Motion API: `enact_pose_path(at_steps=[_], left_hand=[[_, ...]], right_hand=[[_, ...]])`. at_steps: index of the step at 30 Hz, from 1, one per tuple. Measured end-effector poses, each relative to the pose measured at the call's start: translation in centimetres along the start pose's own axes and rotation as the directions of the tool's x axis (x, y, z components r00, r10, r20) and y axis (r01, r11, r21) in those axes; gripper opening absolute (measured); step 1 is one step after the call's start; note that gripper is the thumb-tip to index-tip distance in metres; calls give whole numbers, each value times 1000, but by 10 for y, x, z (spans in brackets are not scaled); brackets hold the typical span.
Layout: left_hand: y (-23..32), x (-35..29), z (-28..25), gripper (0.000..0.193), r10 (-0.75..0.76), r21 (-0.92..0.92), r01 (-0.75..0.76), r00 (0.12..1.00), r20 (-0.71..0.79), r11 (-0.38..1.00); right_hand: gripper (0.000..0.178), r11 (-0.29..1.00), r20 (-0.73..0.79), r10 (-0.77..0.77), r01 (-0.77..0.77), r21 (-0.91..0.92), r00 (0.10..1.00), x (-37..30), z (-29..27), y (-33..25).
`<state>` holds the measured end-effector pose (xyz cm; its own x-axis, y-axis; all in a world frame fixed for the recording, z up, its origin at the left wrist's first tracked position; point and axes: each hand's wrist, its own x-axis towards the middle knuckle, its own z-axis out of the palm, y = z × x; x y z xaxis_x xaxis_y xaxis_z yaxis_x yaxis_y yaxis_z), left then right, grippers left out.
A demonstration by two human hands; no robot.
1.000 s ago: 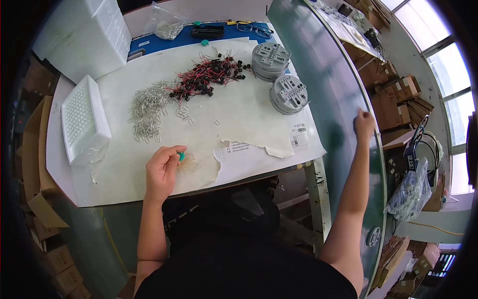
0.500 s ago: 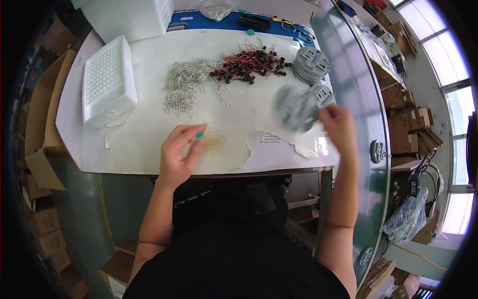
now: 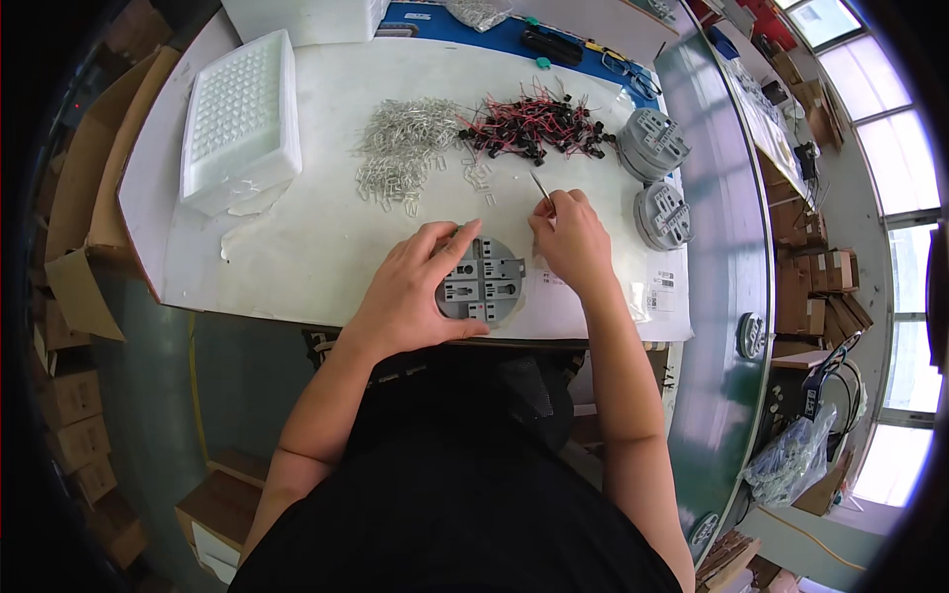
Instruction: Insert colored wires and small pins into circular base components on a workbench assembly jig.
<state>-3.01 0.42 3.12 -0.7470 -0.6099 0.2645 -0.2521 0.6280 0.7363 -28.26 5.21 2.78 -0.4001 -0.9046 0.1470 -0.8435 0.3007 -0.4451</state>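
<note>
My left hand [image 3: 413, 287] is wrapped around the left side of a round grey plastic housing [image 3: 484, 282] with slots, at the table's front edge. Its fingers and thumb press on the rim and cover part of it. Just right of the housing, my right hand [image 3: 573, 237] pinches a slim pointed metal tool [image 3: 539, 184], whose tip points up and away; its lower part is hidden in the fingers. Beyond the hands lie a heap of small U-shaped pieces [image 3: 400, 148], clear or silvery, and a heap of small black parts with red wires [image 3: 539, 124].
Stacked grey housings [image 3: 652, 143] stand at the back right, with more housings [image 3: 662, 215] in front. A white foam tray [image 3: 242, 119] sits at the left. Glasses [image 3: 633, 74] and a black case [image 3: 552, 44] lie at the back. A green-topped bench [image 3: 717, 198] runs along the right.
A grey housing, blurred beside my right hand before, now lies under my left hand. My right hand has moved left and holds a metal tool. The small green thing at my left fingers no longer shows.
</note>
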Motion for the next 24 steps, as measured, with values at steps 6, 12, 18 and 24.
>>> enact_pose_path(at_steps=[6, 12, 18, 24], left_hand=[[-4, 1, 4, 110, -40, -98, 42, 999, 24, 994], [-5, 1, 0, 110, -44, -89, 46, 999, 27, 995], [-6, 0, 1, 108, -46, -84, 47, 999, 16, 995], [-6, 0, -1, 112, -107, -128, 116, 991, 80, 985]], right_hand=[[16, 912, 276, 34, -143, 386, 961, 1, -29, -16], [20, 889, 430, 14, -208, 408, 903, 1, -27, -36], [38, 899, 398, 61, -224, 377, 915, 4, -23, -37], [39, 911, 439, 64, -232, 341, 896, 7, -24, -44]])
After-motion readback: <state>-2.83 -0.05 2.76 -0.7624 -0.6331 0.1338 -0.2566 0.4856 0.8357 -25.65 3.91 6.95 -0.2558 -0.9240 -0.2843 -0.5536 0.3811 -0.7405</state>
